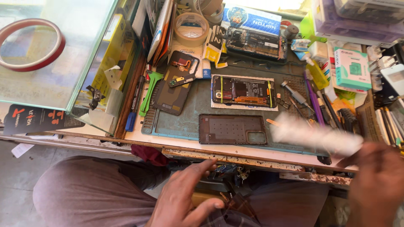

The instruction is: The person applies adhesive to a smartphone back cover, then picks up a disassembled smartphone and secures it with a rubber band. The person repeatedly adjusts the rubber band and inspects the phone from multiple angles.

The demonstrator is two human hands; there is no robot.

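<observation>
My left hand hovers over my lap below the bench edge, fingers spread, holding nothing. My right hand at the lower right grips a white object, blurred by motion, that stretches left over the mat's right end. On the blue-green work mat lies a dark phone back cover, inside up, nearest my hands. Behind it an opened phone with its boards exposed rests on a white sheet. A dark phone frame with small parts on it lies to the left.
Another opened phone sits at the back. Tape rolls stand behind the mat; a red tape ring lies on a glass case. Screwdrivers and tweezers crowd the right, boxes beyond. A green pry tool lies left.
</observation>
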